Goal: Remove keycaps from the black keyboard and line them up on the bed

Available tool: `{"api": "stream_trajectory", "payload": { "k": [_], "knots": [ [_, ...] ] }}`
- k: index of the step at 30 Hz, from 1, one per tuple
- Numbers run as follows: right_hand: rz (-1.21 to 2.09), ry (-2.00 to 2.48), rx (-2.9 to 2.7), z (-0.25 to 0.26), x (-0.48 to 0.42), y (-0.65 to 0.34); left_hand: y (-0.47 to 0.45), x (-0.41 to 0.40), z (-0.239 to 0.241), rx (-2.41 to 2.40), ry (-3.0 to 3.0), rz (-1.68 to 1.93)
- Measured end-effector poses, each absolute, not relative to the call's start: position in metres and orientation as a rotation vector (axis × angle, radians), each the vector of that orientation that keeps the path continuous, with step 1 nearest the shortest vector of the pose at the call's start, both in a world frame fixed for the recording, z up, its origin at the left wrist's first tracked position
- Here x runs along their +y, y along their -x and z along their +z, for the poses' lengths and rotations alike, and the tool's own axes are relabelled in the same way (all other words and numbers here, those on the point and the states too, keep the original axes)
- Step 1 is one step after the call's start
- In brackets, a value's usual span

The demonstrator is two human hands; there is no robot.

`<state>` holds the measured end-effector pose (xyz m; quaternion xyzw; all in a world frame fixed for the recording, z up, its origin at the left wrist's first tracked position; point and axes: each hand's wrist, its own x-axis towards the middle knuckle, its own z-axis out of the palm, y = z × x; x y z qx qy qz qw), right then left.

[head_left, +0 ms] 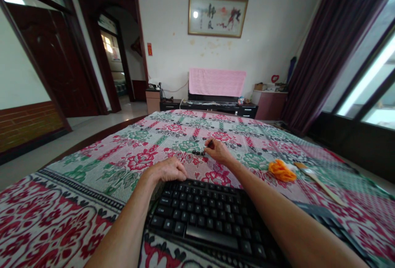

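A black keyboard (210, 214) lies on the flowered cloth right in front of me. At its top left corner rests my left hand (170, 170), fingers curled and closed, with the fingertips against the upper row of keys; whatever they may grip is hidden. Beyond the keyboard, my right hand (218, 151) is pinched around a small dark piece that looks like a keycap (210, 144). Several small black keycaps (198, 153) sit in a short row on the cloth, just left of the right fingertips.
Right of my right forearm lie a crumpled orange cloth (282, 170) and a brush with a pale wooden handle (324, 186). A dark grey slotted panel (327, 220) is partly covered by that forearm. The flowered tablecloth (135, 140) spreads over the table.
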<state>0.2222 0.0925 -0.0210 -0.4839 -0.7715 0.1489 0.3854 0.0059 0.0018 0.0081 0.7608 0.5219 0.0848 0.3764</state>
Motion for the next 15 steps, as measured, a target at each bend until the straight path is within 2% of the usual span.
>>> {"api": "stream_trajectory", "payload": {
  "k": [15],
  "knots": [
    [0.579, 1.339, -1.841, 0.016, 0.021, -0.234, -0.004, 0.008, 0.003, 1.317, -1.887, 0.206]
  ]
}}
